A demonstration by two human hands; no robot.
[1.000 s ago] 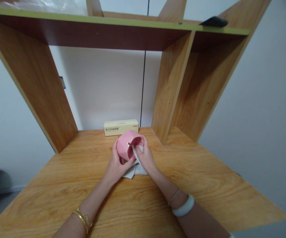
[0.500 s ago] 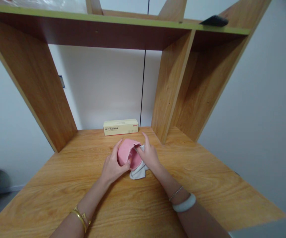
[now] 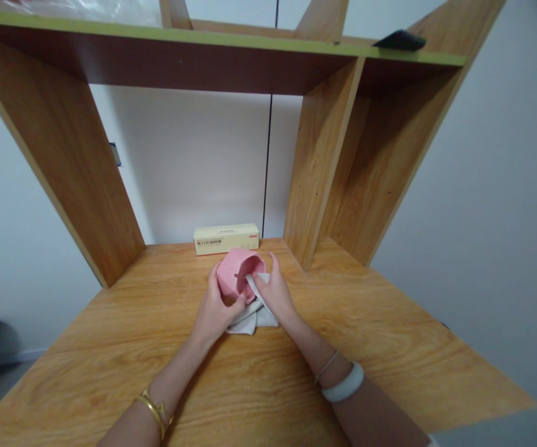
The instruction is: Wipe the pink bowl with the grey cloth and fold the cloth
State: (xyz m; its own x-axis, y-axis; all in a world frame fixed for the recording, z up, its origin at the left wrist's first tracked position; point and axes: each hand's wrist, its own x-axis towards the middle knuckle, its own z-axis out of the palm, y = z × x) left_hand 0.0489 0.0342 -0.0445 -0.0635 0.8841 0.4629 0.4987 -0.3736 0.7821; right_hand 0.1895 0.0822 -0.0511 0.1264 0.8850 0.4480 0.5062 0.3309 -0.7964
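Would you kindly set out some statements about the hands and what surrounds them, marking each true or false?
1. The left hand holds the pink container. True.
2. The right hand touches the cloth. True.
3. The container stands upright. False: it is tilted, its open side towards the right hand.
4. The box is on the table, behind the container. True.
5. The gold bangle is on the right arm. False: the right arm wears the white bangle; the gold bangle is on the left.
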